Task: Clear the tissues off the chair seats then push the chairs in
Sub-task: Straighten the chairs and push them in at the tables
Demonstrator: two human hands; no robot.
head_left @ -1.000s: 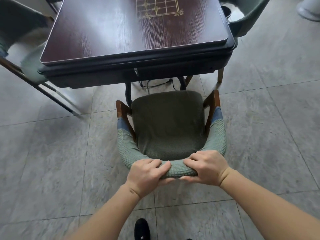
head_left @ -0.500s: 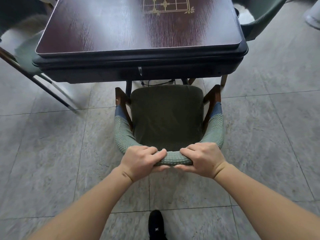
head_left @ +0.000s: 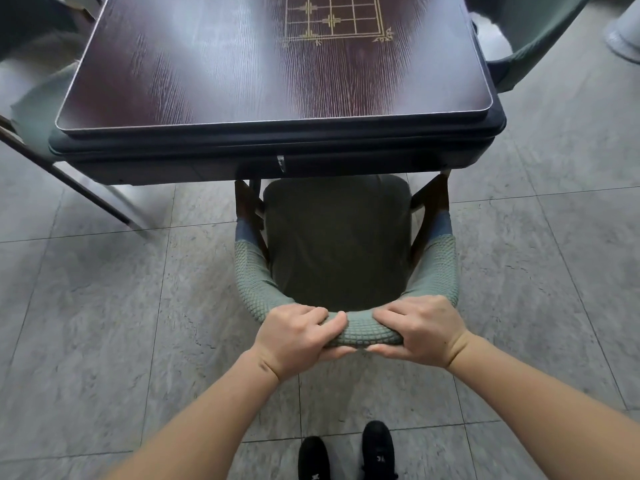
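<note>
The left hand [head_left: 297,336] and the right hand [head_left: 420,329] are both curled tight around the bumpy green top of the chair back [head_left: 363,332], side by side, and the front of the chair [head_left: 337,237] seat sits just under the edge of the dark table [head_left: 207,81].

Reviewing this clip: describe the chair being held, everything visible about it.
The chair stands upright on the tiled floor, facing the table, its seat's front edge just under the table's edge. It has a dark olive padded seat with no tissue on it, a curved backrest in a light green waffle-textured cover, and dark wooden arm supports. The left hand and right hand both grip the top of the backrest.
</note>
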